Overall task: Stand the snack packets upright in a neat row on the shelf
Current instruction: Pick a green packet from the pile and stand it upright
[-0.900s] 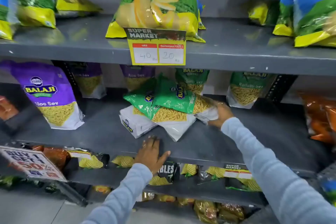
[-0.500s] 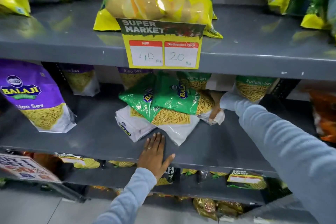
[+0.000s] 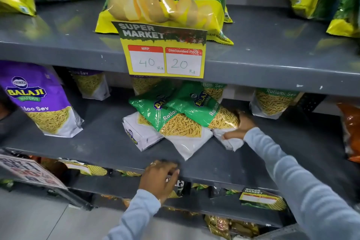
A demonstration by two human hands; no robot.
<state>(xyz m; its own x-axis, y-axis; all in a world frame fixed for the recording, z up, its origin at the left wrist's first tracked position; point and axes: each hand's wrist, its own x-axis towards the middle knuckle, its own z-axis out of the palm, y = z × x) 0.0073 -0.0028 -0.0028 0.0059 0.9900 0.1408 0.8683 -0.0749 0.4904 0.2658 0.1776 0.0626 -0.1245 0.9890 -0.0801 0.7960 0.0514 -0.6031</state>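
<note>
Three green Ratlami Sev pkts (image 3: 181,121) are lying toppled in an overlapping heap mid-shelf on the grey shelf (image 3: 101,142), w/ two more green ones standing upright behind. The right hand (image 3: 238,129) is gripping the white bottom of the rightmost fallen pkt; the left hand (image 3: 158,178) is resting at the shelf's front edge, fingers curled, holding nothing. Two purple Aloo Sev pkts (image 3: 39,101) are standing at left

Green sev packets (image 3: 181,115) lie toppled mid-shelf (image 3: 101,142).
</note>
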